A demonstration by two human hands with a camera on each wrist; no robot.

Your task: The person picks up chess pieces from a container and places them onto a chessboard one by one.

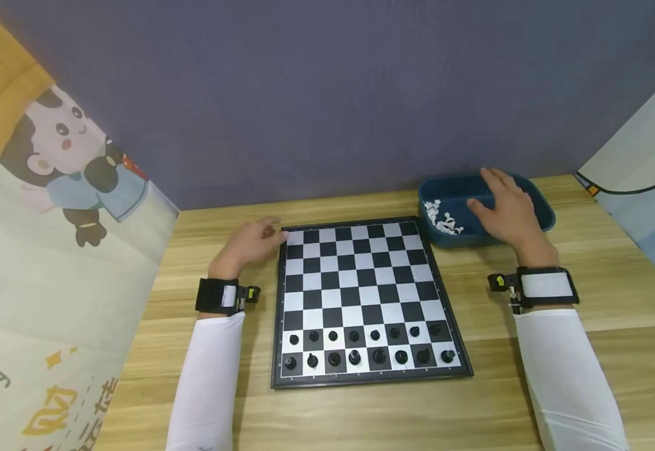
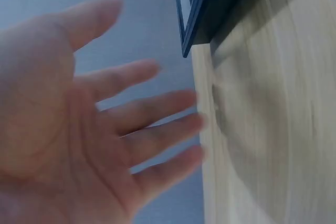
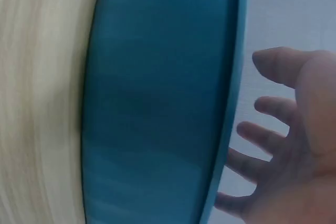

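Observation:
A black-and-white chessboard [image 1: 355, 282] lies on the wooden table, with two rows of black chess pieces [image 1: 354, 357] along its near side. My left hand [image 1: 248, 245] hovers by the board's far left corner, fingers spread and palm bare in the left wrist view. Above the blue basin [image 1: 430, 230] at the back right, my right hand [image 1: 509, 213] holds nothing, its fingers apart. Several white chess pieces [image 1: 446, 223] lie in a heap at the basin's left end. The right wrist view shows the basin's outer wall [image 3: 157, 98] beside the spread fingers.
The wooden table [image 1: 361, 416] meets a grey-blue panel [image 1: 305, 113] along its back edge. Cartoon-printed cloths hang at the left [image 1: 51, 263] and at the right [image 1: 643, 181]. Wrist straps with small cameras sit on both forearms.

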